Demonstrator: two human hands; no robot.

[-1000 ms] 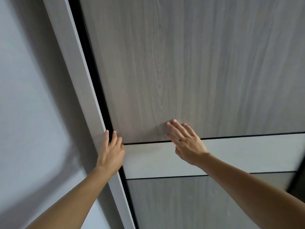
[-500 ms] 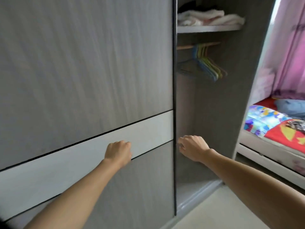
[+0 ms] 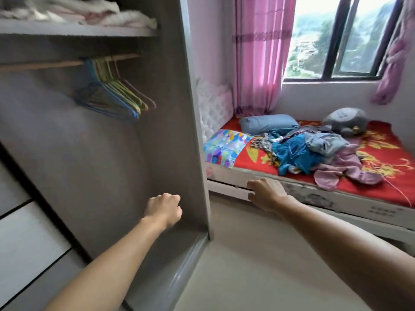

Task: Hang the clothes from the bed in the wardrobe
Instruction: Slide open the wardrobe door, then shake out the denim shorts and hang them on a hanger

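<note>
Both hands empty; clothes (image 3: pixel 314 153) on bed (image 3: pixel 381 151) beyond.

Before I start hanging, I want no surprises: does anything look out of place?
Only the crumpled heap of blue, lilac and patterned clothes on the red floral bed sheet. The coloured wire hangers hang bare, bunched together.

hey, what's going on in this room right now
A person stands at an open wardrobe, both hands empty: the left hand loosely fisted in front of it, the right hand reaching toward the bed. Empty hangers hang bunched on the rail. A pile of clothes lies on the bed, none hung yet.
</note>
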